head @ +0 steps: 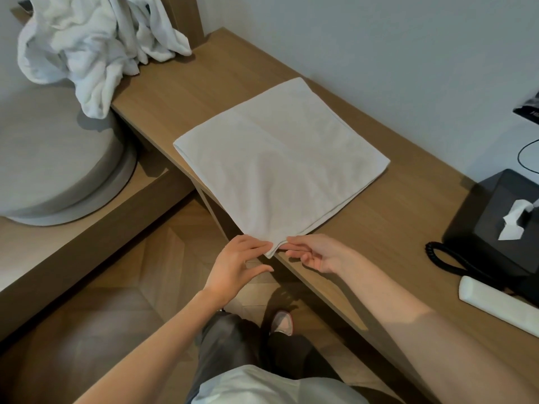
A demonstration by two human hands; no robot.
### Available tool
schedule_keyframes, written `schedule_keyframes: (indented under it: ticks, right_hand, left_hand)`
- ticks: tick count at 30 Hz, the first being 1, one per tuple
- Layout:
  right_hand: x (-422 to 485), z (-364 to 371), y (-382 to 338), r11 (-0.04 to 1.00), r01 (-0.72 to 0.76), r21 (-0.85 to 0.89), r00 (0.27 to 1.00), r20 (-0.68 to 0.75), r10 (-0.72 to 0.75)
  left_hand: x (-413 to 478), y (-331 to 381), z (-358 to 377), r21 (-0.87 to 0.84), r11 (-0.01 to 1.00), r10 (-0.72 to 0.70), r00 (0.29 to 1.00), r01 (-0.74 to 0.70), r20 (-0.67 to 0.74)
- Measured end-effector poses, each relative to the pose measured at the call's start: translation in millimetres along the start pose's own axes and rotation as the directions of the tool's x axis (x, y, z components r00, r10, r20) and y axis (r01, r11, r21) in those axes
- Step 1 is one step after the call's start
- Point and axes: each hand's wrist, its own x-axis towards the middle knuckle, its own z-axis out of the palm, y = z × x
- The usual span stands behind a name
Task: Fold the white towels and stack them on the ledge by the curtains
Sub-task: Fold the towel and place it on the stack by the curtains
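the folded white towel (280, 161) lies flat on the wooden desk (379, 228), its near corner over the edge. my right hand (318, 253) pinches that corner; my left hand (239, 263) touches it, fingers loose. crumpled towels (87, 39) sit heaped at the far end.

Looked down on a long wooden desk (388, 237) set against a plain pale wall (379, 53). Met a lower wooden platform (96, 237) at its left, bearing a round grey pouf (52, 164). Stood over herringbone wood floor (131, 301), softly lit.

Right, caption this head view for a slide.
Left hand and right hand touch the folded white towel's corner at the desk edge.
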Motion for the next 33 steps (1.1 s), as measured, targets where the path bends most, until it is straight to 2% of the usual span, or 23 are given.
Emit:
schedule_keyframes:
  ticks: [4, 7, 9, 11, 13, 15, 20, 24, 29, 33]
  right_hand:
    - [-3.1, -1.4, -3.6, 0.998, -0.032, 0.060, 0.999, 0.027, 0.030]
    - [-8.1, -8.8, -12.5, 0.998, -0.031, 0.051, 0.999, 0.032, 0.029]
    - [-10.8, -19.3, -22.6, 0.999, 0.018, 0.045, 0.999, -0.028, -0.017]
    - [-10.7, -33.3, -35.7, 0.991, 0.122, 0.051, 0.976, -0.189, -0.110]
    - [-6.0, -50.0, -50.7, 0.970, 0.240, 0.028, 0.896, -0.390, -0.211]
    - [2.0, -66.4, -66.3, 0.950, 0.313, -0.020, 0.801, -0.531, -0.275]
    - [22.0, -90.5, -98.5, 0.904, 0.422, -0.074, 0.594, -0.731, -0.337]
    - [34.3, -98.9, -114.9, 0.888, 0.440, -0.130, 0.521, -0.769, -0.370]
    - [42.1, -100.3, -114.4, 0.900, 0.377, -0.218, 0.535, -0.742, -0.404]
    - [23.0, -93.3, -129.7, 0.862, 0.469, -0.193, 0.536, -0.713, -0.452]
  left_hand:
    - [5.1, 9.7, 6.9, 0.065, 0.998, -0.007, 0.984, 0.019, -0.176]
    - [11.7, 15.5, 7.4, 0.054, 0.998, -0.004, 0.977, 0.016, -0.212]
    - [14.2, 17.1, 4.1, 0.031, 0.999, 0.014, 0.978, -0.008, -0.206]
    - [17.0, 19.6, -1.4, 0.008, 1.000, 0.017, 0.977, -0.015, -0.213]
    - [19.6, 21.9, -6.3, -0.001, 1.000, 0.024, 0.976, -0.025, -0.218]
    - [21.9, 23.6, -10.5, -0.001, 0.999, 0.035, 0.975, -0.036, -0.221]
    - [22.7, 23.4, -24.8, 0.004, 0.998, 0.068, 0.970, -0.069, -0.232]
    - [17.2, 17.7, -41.5, 0.021, 0.997, 0.079, 0.972, -0.076, -0.220]
    - [12.9, 10.2, -55.3, 0.072, 0.995, 0.085, 0.982, -0.074, -0.171]
    - [32.5, 3.6, -78.6, 0.012, 0.999, -0.032, 0.956, 0.037, -0.292]
